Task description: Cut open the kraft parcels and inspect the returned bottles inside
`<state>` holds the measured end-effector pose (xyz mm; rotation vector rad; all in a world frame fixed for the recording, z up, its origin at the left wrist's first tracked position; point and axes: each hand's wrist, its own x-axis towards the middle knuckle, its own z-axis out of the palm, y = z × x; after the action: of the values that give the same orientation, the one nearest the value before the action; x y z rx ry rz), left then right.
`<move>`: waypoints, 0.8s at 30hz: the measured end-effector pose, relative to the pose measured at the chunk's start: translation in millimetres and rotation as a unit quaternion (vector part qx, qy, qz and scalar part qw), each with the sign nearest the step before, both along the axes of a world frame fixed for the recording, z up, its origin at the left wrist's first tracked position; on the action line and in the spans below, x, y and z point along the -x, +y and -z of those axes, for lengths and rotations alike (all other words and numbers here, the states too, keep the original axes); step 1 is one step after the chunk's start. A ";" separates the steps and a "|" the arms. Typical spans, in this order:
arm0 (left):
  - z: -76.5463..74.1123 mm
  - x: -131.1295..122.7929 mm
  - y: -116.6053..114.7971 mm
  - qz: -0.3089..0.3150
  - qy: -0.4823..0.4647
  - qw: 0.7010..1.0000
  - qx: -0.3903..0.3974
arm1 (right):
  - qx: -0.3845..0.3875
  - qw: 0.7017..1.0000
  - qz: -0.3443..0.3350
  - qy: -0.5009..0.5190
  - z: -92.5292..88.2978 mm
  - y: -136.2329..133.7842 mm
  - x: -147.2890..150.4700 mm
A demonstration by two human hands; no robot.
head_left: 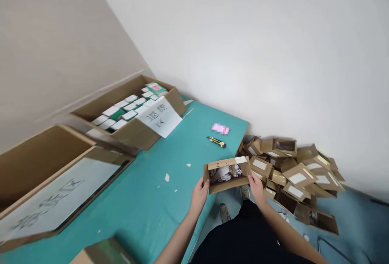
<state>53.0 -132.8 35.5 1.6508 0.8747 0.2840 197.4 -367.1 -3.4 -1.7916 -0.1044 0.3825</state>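
A small open cardboard box (227, 184) is gripped between the two hands, which are held apart, one at each short end. The left hand (199, 194) is clamped around the box's lower near corner, and the right hand (257, 187) around its opposite end. Both bare forearms rise from the bottom of the view and angle inward, with the elbows cut off by the frame. The fingers are partly hidden behind the cardboard.

Crumpled white paper (226, 173) is seen inside the box; anything beneath it is hidden. The box is held at the edge of a teal tabletop (142, 203), though contact with it cannot be made out.

Beyond the box, a yellow-and-black utility knife (216, 142) lies on the tabletop, beside a pixelated pink patch (220, 128) that cannot be identified. To the right of the box, a heap of small cardboard boxes (291, 171) is piled on the floor. To its left stands a large carton (133, 134) of white-and-green packets, bearing a sign (159, 116). A further carton (39, 167) is cut off by the frame.
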 end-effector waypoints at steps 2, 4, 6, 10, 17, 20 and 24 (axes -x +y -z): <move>0.3 -26.4 -16.8 0.059 0.000 0.998 0.002 | -0.001 0.999 0.046 -0.004 0.5 -30.4 -4.3; 2.2 -54.5 -34.5 0.108 0.002 0.994 0.003 | 0.000 0.996 0.086 -0.001 1.2 -57.9 -10.3; 5.8 -83.0 -52.8 0.140 0.008 0.990 -0.001 | 0.005 0.993 0.118 0.007 3.0 -82.4 -18.3; 15.4 -138.6 -91.6 0.182 0.023 0.983 0.000 | 0.010 0.987 0.159 0.019 12.0 -125.1 -41.6; 35.2 -227.4 -152.2 0.205 0.027 0.978 0.003 | 0.044 0.979 0.197 0.039 38.2 -191.4 -102.1; 45.8 -262.2 -169.8 0.225 0.032 0.974 0.001 | 0.055 0.979 0.192 0.035 49.0 -211.8 -131.1; 58.7 -299.4 -188.0 0.218 0.086 0.972 0.027 | 0.062 0.974 0.213 0.055 65.9 -234.0 -161.8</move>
<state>352.4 -320.7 -23.2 1.7853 0.6155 -0.1865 359.2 -601.1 -69.2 -1.8525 0.3843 0.1804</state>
